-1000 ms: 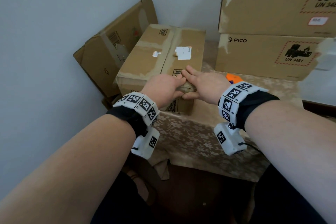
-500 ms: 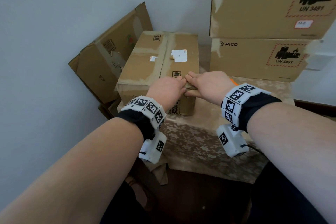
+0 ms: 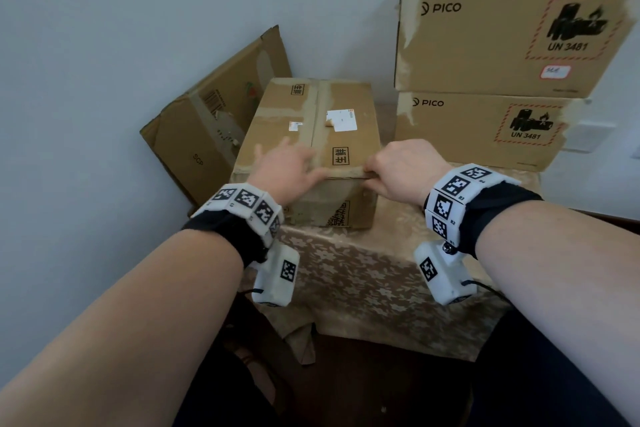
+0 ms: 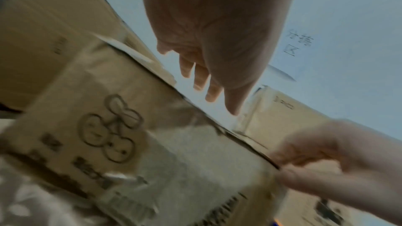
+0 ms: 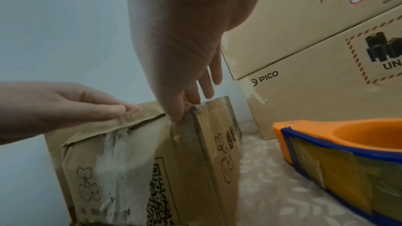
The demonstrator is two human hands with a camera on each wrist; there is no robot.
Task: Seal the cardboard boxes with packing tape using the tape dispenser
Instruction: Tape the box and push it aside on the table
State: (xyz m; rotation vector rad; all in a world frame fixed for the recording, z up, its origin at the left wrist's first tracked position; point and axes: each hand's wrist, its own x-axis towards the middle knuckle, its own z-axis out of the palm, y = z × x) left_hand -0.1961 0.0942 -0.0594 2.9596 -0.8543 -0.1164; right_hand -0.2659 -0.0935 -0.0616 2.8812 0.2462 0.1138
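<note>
A taped brown cardboard box (image 3: pixel 311 121) stands on the cloth-covered table (image 3: pixel 363 274). My left hand (image 3: pixel 294 163) lies on the box top near its front edge, fingers straight and spread; in the left wrist view the left hand (image 4: pixel 208 83) is blurred. My right hand (image 3: pixel 372 172) pinches the box's front right corner, thumb on the front face and fingers over the top, as the right wrist view shows the right hand (image 5: pixel 187 109) doing. The orange and blue tape dispenser (image 5: pixel 348 145) lies on the table right of the box, held by neither hand.
Two stacked PICO boxes, the upper box (image 3: pixel 502 45) on the lower box (image 3: pixel 478 128), stand close on the right. A worn empty carton (image 3: pixel 207 135) leans against the wall on the left. The wall closes off the back; the table's front edge is near my wrists.
Both hands were together at the middle of the box's front edge. They have slid apart along it: the left hand to the left, the right hand to the right corner.
</note>
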